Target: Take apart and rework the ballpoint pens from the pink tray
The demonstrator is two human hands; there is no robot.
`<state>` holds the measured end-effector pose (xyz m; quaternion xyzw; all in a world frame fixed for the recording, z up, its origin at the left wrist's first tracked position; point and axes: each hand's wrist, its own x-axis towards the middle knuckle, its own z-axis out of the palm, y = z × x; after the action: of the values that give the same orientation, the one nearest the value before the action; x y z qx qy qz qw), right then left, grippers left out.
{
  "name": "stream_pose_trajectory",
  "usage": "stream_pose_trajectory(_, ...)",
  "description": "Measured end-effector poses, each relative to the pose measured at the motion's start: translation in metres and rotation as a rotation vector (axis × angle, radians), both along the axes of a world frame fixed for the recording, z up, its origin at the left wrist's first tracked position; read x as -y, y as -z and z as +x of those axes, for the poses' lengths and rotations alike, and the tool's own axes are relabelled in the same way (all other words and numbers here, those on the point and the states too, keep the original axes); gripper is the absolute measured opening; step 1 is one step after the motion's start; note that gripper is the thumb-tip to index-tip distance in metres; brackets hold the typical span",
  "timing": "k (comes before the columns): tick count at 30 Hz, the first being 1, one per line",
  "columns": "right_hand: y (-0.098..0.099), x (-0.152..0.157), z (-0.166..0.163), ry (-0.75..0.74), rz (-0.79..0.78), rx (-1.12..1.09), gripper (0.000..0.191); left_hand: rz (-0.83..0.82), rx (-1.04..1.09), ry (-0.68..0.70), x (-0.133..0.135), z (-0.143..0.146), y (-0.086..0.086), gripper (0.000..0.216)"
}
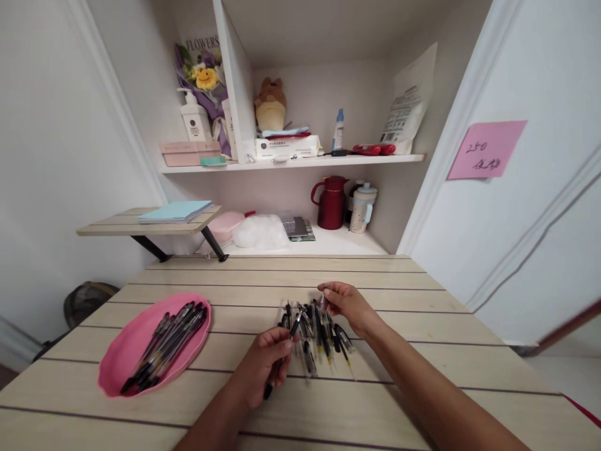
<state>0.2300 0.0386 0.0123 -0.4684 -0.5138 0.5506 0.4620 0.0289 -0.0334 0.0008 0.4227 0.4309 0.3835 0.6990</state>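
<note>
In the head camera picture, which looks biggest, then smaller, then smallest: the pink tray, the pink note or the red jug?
1. pink tray
2. pink note
3. red jug
The tray is nearest the camera, so real sizes may differ.

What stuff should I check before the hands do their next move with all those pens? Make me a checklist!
1. Hold of the left hand on the black pen: ok, fingers are closed round it.
2. Hold of the right hand: cannot tell; its fingertips are at the loose pile, but any pinch is hidden.
3. Room in the pink tray: ok, bare pink shows beside the tray pens.
4. Loose pile away from the edges of the table: ok, it lies mid-table.
5. Caps on the pens: cannot tell, too small.
</note>
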Motion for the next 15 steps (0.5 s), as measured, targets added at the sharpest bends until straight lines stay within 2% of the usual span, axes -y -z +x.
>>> stream_pose_trajectory(5, 0.012, 0.000, -0.003, -0.035, 0.123, 0.471, 0.021, 0.011, -0.020, 0.021, 0.001, 0.003, 0.004, 0.027)
stream_pose_trajectory(9, 0.006, 0.003, -0.004, 0.005, 0.282, 0.751, 0.020, 0.005, -0.062, 0.016, 0.002, 0.006, 0.006, 0.026)
stream_pose_trajectory(11, 0.000, 0.007, -0.007, 0.065, 0.319, 0.742, 0.023, 0.007, -0.067, 0.005, 0.003, 0.007, 0.006, 0.025)
stream_pose_trajectory(12, -0.003, 0.010, -0.009, 0.064, 0.289, 0.685, 0.027, 0.009, -0.066, -0.002, 0.003, 0.008, 0.006, 0.025)
stream_pose_trajectory(15, -0.007, 0.020, -0.022, -0.109, 0.059, 0.376, 0.032, 0.010, -0.066, -0.035, 0.003, 0.010, 0.005, 0.024)
